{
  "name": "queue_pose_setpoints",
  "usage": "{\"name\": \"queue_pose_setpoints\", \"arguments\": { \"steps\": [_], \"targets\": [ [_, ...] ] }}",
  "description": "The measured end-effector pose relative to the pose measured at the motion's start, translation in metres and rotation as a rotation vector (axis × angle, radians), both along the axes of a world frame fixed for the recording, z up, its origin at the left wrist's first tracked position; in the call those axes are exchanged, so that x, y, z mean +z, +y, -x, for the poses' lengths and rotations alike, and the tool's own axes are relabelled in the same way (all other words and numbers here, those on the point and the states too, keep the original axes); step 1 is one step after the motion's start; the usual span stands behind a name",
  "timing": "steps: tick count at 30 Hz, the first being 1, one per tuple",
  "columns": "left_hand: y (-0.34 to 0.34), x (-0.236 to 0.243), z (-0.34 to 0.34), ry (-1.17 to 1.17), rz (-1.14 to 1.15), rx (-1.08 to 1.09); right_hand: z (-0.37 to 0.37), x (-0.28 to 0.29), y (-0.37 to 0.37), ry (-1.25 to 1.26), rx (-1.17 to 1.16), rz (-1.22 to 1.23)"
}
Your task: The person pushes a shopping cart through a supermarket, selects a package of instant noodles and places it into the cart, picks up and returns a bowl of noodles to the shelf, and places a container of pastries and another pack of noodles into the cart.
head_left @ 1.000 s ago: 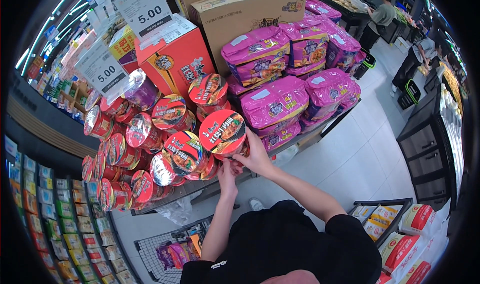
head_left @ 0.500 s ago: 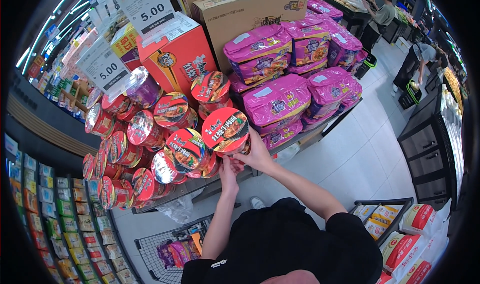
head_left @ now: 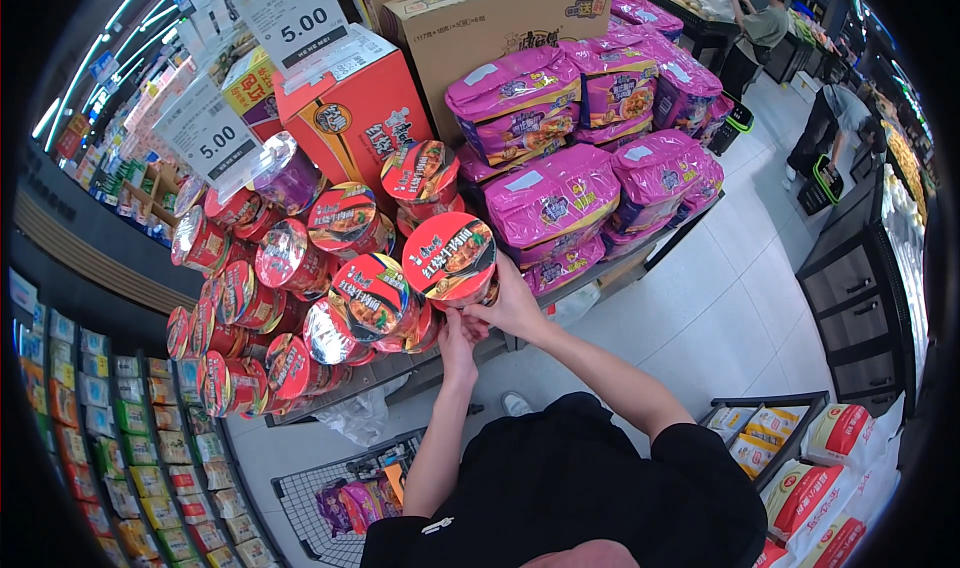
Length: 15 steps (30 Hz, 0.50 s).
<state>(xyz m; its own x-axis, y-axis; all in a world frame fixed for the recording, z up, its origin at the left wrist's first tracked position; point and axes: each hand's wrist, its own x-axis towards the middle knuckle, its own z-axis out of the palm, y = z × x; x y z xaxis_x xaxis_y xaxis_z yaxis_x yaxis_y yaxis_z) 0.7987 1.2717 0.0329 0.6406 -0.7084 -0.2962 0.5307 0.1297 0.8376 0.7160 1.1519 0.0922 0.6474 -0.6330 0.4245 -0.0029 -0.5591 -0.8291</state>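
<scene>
A red instant noodle cup (head_left: 450, 258) with a round printed lid is between my hands, at the front edge of the display. My right hand (head_left: 512, 303) wraps around its right side, thumb toward the near edge. Below the rim, my left hand (head_left: 460, 343) has its fingers curled against the cup's near side; their tips are partly hidden. Just left of it sits another noodle cup (head_left: 372, 296) in shiny wrap, in a heap of similar red cups (head_left: 290, 253). Purple multipacks of instant noodles (head_left: 555, 198) are stacked to the right.
Behind the cups stand a red carton (head_left: 355, 108) and a brown cardboard box (head_left: 480, 28), with price signs (head_left: 290, 18) at the left. A shopping cart (head_left: 300, 488) holding purple packs is below left. Bagged goods (head_left: 810, 498) lie at lower right. Two people stand farther off at the right.
Both hands keep the same hold on the noodle cup. Its lid has shifted very slightly up and left in the view.
</scene>
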Motion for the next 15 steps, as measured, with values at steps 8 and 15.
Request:
{"name": "queue_pose_setpoints", "arguments": {
  "steps": [8,15],
  "targets": [
    [0.001,0.001,-0.001,0.0,-0.008,-0.003,0.001,0.003,0.0,0.015,-0.002,-0.011],
    [-0.001,-0.003,-0.001,-0.016,0.001,0.003,0.004,0.009,-0.001,-0.002,0.045,0.002]
  ]
}}
